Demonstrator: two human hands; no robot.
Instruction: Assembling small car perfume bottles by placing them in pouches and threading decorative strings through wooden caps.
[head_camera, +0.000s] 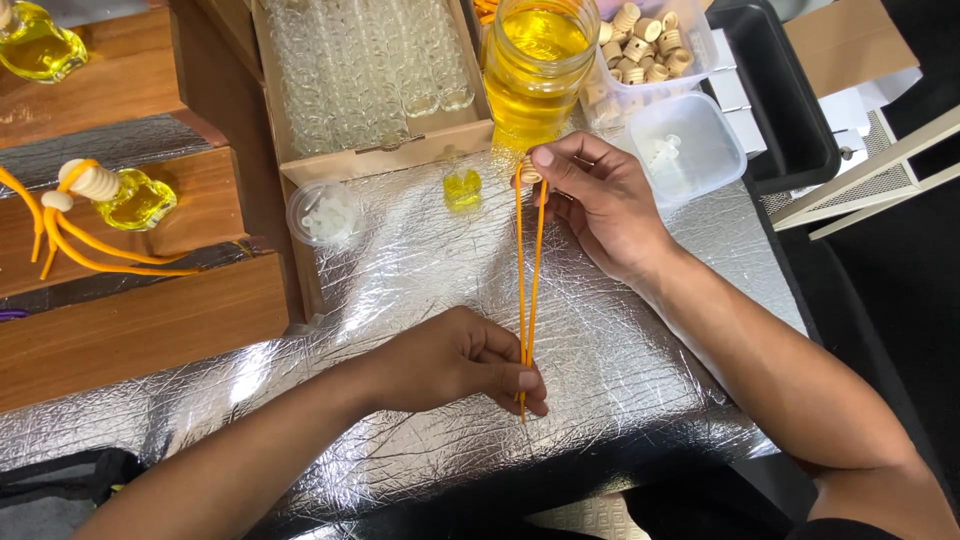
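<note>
A person is stretching a doubled orange cord (527, 270) taut over a foil-covered table (420, 270), just below the big jar (535, 60) of yellow liquid. The right hand (600, 205) is pinching the cord's upper end, with a small wooden bead (529, 175) at the fingertips, directly beneath the jar; the left hand (455, 360) is pinching the two loose ends between thumb and forefinger, farther down from the jar, its other fingers curled in. A small filled bottle (462, 188) is standing just left of the jar's base, a tub of wooden caps (645, 45) to the jar's right, a box of empty vials (370, 70) to its left. Keeping both strands even and tight, ends flush, is likely making threading cleaner.
</note>
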